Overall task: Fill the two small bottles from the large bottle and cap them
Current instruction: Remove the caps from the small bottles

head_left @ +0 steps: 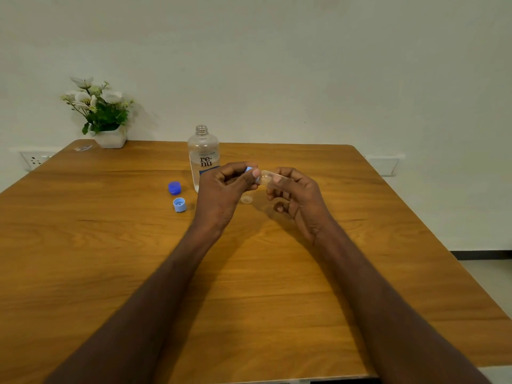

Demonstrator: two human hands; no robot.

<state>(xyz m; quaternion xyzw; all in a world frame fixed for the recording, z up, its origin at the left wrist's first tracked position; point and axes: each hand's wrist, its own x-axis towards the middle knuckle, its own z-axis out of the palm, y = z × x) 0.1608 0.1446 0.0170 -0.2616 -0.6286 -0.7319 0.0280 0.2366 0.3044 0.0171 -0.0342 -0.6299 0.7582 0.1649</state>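
Above the wooden table (110, 259), the right hand (297, 198) grips a small clear plastic bottle (267, 179) lying sideways; the left hand (221, 189) pinches a light blue cap (248, 169) at its mouth. Behind the left hand stands the large clear uncapped bottle (203, 151), partly hidden. To the left lie 2 caps: a dark blue cap (174, 187) and a pale blue ridged cap (179, 204). A white flower pot (110, 138) sits far-left.

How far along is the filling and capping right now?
Done: the large bottle stands uncapped, and two blue caps lie loose on the table. In hand: the right hand holds a small clear bottle tilted sideways, while the left hand pinches a light blue cap at its mouth. Whether it holds liquid I cannot tell. The second small bottle is not clearly visible.
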